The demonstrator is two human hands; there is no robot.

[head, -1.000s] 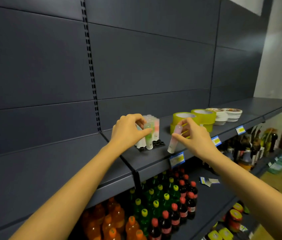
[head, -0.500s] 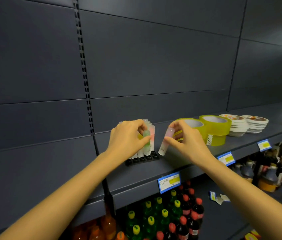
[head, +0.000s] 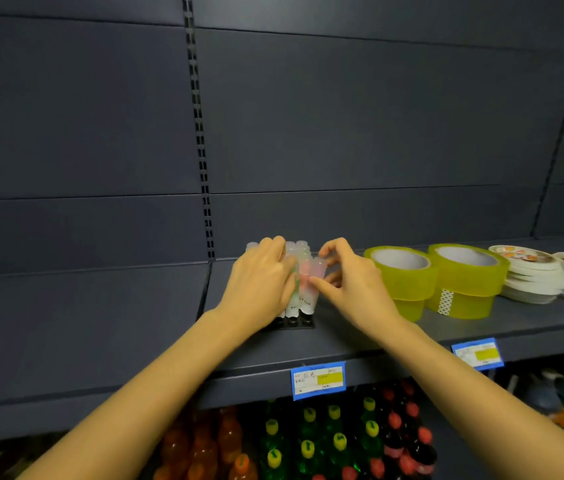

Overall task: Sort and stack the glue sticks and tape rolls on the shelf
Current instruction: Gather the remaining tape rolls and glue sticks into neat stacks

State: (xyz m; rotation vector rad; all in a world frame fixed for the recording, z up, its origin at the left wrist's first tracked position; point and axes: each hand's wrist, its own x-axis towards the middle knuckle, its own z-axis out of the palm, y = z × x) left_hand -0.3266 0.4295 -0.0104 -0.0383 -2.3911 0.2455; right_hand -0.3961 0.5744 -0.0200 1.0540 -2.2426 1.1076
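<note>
A cluster of translucent glue sticks [head: 303, 258] stands upright on a small black holder [head: 296, 322] on the dark shelf [head: 342, 336]. My left hand [head: 261, 282] wraps the cluster's left side, fingers curled round a green-tinted stick. My right hand [head: 349, 282] pinches a pink glue stick [head: 315, 289] between thumb and fingers, held upright against the cluster's right edge. To the right, yellow tape rolls [head: 401, 275] sit in two stacks of two, the second stack [head: 466, 275] beside the first.
Stacks of flat white tape rolls [head: 533, 275] lie at the far right. Blue price tags [head: 318, 379] hang on the shelf edge. Bottles with coloured caps [head: 336, 441] fill the shelf below. The shelf section left of the upright post [head: 200, 161] is bare.
My right hand has carried the pink glue stick left, from tilted and apart to upright against the cluster. My left hand stays on the cluster. The camera moved closer.
</note>
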